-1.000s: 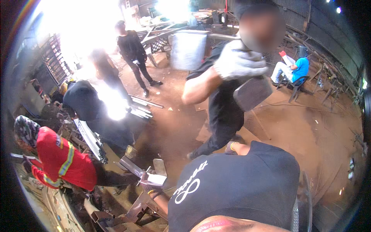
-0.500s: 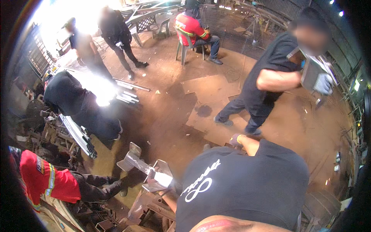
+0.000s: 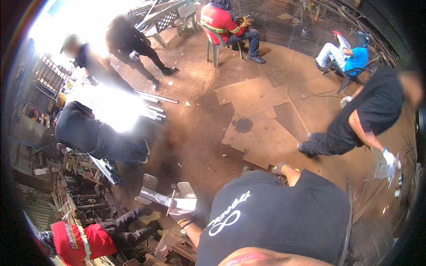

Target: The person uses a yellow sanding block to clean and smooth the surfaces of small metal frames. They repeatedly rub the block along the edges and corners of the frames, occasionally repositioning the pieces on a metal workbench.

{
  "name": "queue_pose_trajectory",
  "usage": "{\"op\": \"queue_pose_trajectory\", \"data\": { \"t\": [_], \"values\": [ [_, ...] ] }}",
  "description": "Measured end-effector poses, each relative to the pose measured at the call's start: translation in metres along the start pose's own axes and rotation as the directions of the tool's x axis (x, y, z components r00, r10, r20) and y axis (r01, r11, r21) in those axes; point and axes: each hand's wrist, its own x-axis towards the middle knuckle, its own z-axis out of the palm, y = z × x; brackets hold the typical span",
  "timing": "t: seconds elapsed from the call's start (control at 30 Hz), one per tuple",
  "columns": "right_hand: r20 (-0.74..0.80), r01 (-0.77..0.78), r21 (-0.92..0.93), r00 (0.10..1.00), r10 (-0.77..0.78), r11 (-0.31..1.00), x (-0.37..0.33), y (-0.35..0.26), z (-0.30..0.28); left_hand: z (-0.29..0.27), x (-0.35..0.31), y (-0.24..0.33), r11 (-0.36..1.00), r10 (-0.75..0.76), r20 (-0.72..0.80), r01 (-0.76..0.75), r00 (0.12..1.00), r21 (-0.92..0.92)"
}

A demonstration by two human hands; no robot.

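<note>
Left hand, in a dark glove with a yellow-striped cuff, was closed on a bare metal piece; most of its fingers were hidden behind the metal. The piece was held off the floor, out on the wearer's left, with scrap steel below.

Main relation: from the left grip the piece reached out toward the upper left, away from the torso. Its long axis, a straight bar, lay more sideways than the forearm. Flat plates stood out at both ends, the near ones right by the glove; much of the weight probably sat beyond the grip.

Left hand clearly the nearer, in contact. Right hand, also gloved, hung well apart on the torso's other side; could not tell whether its grip was open or closed.

Writing: slanted white lettering with a looped emblem crossed the wearer's black shirt. White lettering also showed on the red jacket of a seated co-worker; smaller marks on the red top at lower left were hard to make out. No label could be read on the metal piece.

Far right, a co-worker's pale glove held a plated metal part.
</note>
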Motion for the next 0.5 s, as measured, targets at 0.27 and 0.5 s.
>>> {"op": "queue_pose_trajectory", "data": {
  "t": [0.27,0.5],
  "values": [
    [-0.126,0.019,0.361,0.992,0.029,0.932,0.045,-0.035,-0.068,-0.029,0.032,-0.027,0.990,-0.119,-0.104,0.110,0.987,-0.086],
    [-0.073,0.147,0.231,0.988,-0.134,0.962,0.092,-0.155,-0.175,-0.003,0.096,-0.061,0.969,0.062,-0.301,-0.130,0.952,-0.211]
  ]
}}
